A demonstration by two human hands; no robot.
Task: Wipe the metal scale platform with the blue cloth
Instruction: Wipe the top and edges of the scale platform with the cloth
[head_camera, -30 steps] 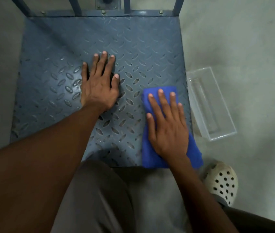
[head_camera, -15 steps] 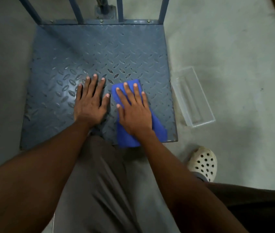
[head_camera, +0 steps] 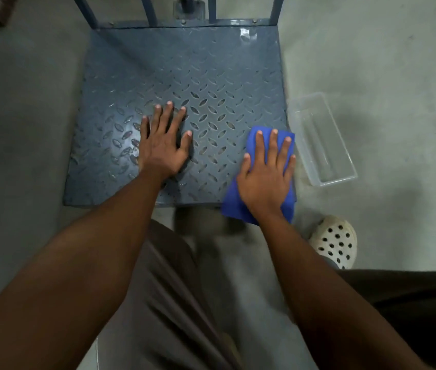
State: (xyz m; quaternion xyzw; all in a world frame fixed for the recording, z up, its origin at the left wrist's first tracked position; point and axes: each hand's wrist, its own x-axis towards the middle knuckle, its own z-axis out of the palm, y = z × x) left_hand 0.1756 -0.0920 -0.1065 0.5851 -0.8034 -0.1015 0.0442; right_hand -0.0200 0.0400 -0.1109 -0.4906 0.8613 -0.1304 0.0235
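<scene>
The right hand (head_camera: pixel 266 180) lies flat, fingers spread, pressing the blue cloth (head_camera: pixel 260 177) onto the near right corner of the metal scale platform (head_camera: pixel 184 76); the left hand (head_camera: pixel 162 148) braces open-palmed mid-plate; firm, overlapping strokes should work into the raised tread; keep clear of the plastic tray (head_camera: pixel 321 138).

The far half of the scale platform (head_camera: pixel 184 62) is left bare, so room is found there. The back edge is blocked by upright bars (head_camera: pixel 150 9). A clear plastic box (head_camera: pixel 321 140) is set just beside the right edge, on the floor (head_camera: pixel 385 76).
</scene>
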